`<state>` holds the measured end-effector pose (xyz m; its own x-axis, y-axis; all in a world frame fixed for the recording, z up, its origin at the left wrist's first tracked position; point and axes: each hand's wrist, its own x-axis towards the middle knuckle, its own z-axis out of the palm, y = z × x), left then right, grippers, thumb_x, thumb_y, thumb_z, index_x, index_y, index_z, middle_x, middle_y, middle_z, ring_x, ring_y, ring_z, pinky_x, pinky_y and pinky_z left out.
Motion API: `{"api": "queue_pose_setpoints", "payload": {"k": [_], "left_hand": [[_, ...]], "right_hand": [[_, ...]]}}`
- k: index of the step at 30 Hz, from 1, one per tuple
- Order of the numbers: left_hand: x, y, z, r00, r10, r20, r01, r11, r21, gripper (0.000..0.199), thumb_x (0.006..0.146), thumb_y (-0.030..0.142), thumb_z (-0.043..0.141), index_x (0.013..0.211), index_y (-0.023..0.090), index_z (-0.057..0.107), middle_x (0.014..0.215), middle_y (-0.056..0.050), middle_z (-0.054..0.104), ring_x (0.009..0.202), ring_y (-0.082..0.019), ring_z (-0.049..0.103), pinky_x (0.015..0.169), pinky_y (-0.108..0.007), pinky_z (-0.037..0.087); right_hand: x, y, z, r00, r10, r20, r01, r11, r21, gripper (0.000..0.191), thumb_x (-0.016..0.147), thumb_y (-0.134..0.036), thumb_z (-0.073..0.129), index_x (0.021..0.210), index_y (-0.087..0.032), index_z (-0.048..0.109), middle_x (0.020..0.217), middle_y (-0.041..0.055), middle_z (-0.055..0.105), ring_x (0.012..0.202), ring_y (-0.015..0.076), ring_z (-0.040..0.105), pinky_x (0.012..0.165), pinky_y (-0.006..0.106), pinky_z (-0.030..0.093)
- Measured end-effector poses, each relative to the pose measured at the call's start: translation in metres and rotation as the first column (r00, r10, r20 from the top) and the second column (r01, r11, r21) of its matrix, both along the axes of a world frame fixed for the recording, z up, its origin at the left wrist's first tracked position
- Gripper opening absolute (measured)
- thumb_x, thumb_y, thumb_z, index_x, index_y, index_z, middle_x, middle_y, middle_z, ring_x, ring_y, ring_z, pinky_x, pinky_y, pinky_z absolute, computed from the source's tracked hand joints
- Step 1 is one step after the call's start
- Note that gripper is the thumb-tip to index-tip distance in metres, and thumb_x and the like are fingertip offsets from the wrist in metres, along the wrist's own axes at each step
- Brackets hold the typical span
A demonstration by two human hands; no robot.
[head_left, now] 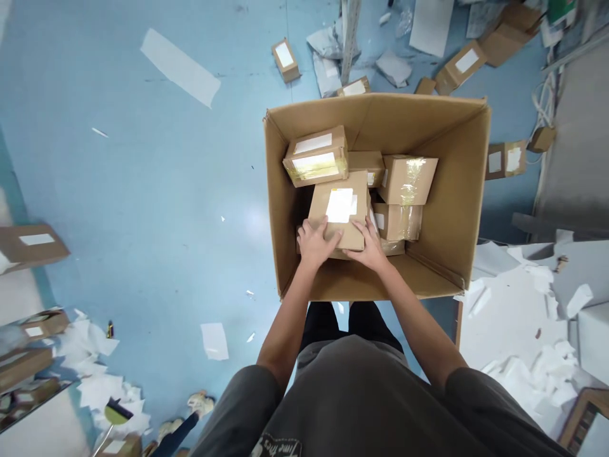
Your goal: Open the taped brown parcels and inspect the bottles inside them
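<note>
Inside a large open carton (457, 203), a labelled cardboard box (347, 232) lies between my hands. My left hand (316, 243) grips its near left corner, thumb over the top face. My right hand (369, 245) holds the near right edge, fingers along the side. Behind it, a taped box (316, 157) with two white labels leans at the carton's far left. Taped boxes (410, 181) are stacked to the right, with a smaller box (365, 166) between. What lies beneath the held box is mostly hidden.
A small box (286, 60) lies on the blue floor beyond the carton, near a metal post (351, 41). More boxes (460, 66) and wrapping lie at far right. Torn white paper (537, 368) covers the right side. At lower left are a broom (117, 412) and a person's shoes (200, 403).
</note>
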<state>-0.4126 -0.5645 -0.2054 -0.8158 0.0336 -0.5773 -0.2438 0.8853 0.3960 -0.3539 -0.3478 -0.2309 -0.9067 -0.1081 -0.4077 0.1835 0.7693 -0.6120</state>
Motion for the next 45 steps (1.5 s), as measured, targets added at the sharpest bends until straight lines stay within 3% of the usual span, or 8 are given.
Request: {"api": "queue_pose_setpoints", "payload": {"k": [5, 12, 16, 20, 24, 30, 38, 45], "left_hand": [[0.058, -0.007, 0.008, 0.978, -0.205, 0.023, 0.203, 0.976, 0.078, 0.078, 0.103, 0.069, 0.060, 0.170, 0.030, 0.049, 0.186, -0.012, 0.018, 0.160, -0.051, 0.037, 0.128, -0.062, 0.037], [0.070, -0.029, -0.018, 0.900, -0.434, 0.040, 0.412, 0.878, 0.242, 0.103, 0.088, 0.058, 0.087, 0.175, 0.040, 0.036, 0.189, -0.006, 0.005, 0.170, -0.055, 0.005, 0.133, -0.065, 0.028], [0.082, -0.031, -0.026, 0.947, -0.308, 0.087, 0.289, 0.940, 0.184, 0.112, 0.083, 0.047, 0.093, 0.176, 0.041, 0.032, 0.189, -0.008, 0.001, 0.171, -0.051, 0.004, 0.132, -0.061, 0.032], [0.093, -0.034, -0.029, 0.977, -0.122, 0.174, 0.095, 0.983, 0.156, 0.130, 0.075, 0.047, 0.100, 0.179, 0.034, 0.023, 0.188, -0.018, 0.000, 0.166, -0.044, 0.035, 0.125, -0.048, 0.046], [0.087, -0.031, -0.017, 0.977, -0.154, 0.146, 0.129, 0.977, 0.169, 0.125, 0.078, 0.045, 0.099, 0.179, 0.032, 0.027, 0.186, -0.020, 0.014, 0.159, -0.042, 0.048, 0.124, -0.045, 0.048], [0.064, -0.005, 0.044, 0.941, -0.318, -0.115, 0.325, 0.944, 0.054, 0.104, 0.082, 0.045, 0.094, 0.173, 0.041, 0.042, 0.183, -0.016, 0.026, 0.147, -0.048, 0.057, 0.122, -0.057, 0.047], [0.071, 0.051, 0.188, 0.795, -0.442, -0.415, 0.491, 0.871, 0.013, 0.103, 0.090, 0.049, 0.084, 0.177, 0.040, 0.030, 0.189, -0.009, 0.001, 0.143, -0.052, 0.054, 0.118, -0.062, 0.045], [0.118, 0.155, 0.273, 0.505, -0.620, -0.601, 0.774, 0.633, -0.001, 0.116, 0.090, 0.050, 0.083, 0.180, 0.044, 0.010, 0.189, 0.002, 0.002, 0.150, -0.056, 0.043, 0.123, -0.068, 0.039]], "right_hand": [[0.045, 0.019, 0.038, 0.985, 0.169, 0.038, -0.173, 0.973, 0.151, 0.094, 0.089, -0.031, 0.085, 0.174, -0.035, 0.042, 0.188, 0.0097, -0.001, 0.171, 0.0454, 0.014, 0.131, 0.068, 0.034], [0.035, -0.017, 0.050, 0.935, 0.306, 0.180, -0.344, 0.907, 0.244, 0.092, 0.087, -0.017, 0.084, 0.170, -0.033, 0.048, 0.189, 0.0075, -0.007, 0.163, 0.0549, 0.030, 0.114, 0.064, 0.054], [0.034, -0.042, 0.061, 0.915, 0.275, 0.296, -0.359, 0.889, 0.285, 0.081, 0.094, -0.018, 0.076, 0.170, -0.029, 0.048, 0.188, 0.0092, -0.008, 0.147, 0.0494, 0.054, 0.107, 0.058, 0.060], [0.044, -0.053, 0.067, 0.914, 0.243, 0.325, -0.345, 0.888, 0.305, 0.072, 0.096, -0.010, 0.064, 0.166, -0.025, 0.051, 0.188, 0.0116, -0.007, 0.131, 0.0382, 0.068, 0.104, 0.053, 0.062], [0.047, -0.051, 0.068, 0.941, 0.196, 0.275, -0.288, 0.892, 0.348, 0.075, 0.094, -0.009, 0.068, 0.166, -0.020, 0.049, 0.186, 0.0189, -0.012, 0.130, 0.0387, 0.070, 0.106, 0.054, 0.060], [0.059, -0.029, 0.098, 0.985, 0.087, 0.152, -0.140, 0.912, 0.385, 0.085, 0.094, -0.020, 0.075, 0.172, -0.030, 0.044, 0.187, 0.0182, -0.010, 0.124, 0.0400, 0.075, 0.107, 0.053, 0.060], [0.102, 0.007, 0.233, 0.958, -0.180, -0.225, 0.263, 0.867, 0.424, 0.092, 0.087, -0.010, 0.078, 0.171, -0.034, 0.048, 0.188, 0.0062, -0.006, 0.141, 0.0440, 0.061, 0.110, 0.055, 0.059], [0.204, 0.081, 0.316, 0.772, -0.473, -0.424, 0.618, 0.714, 0.328, 0.107, 0.087, -0.015, 0.079, 0.177, -0.045, 0.030, 0.188, -0.0066, -0.005, 0.152, 0.0451, 0.050, 0.119, 0.060, 0.053]]}}
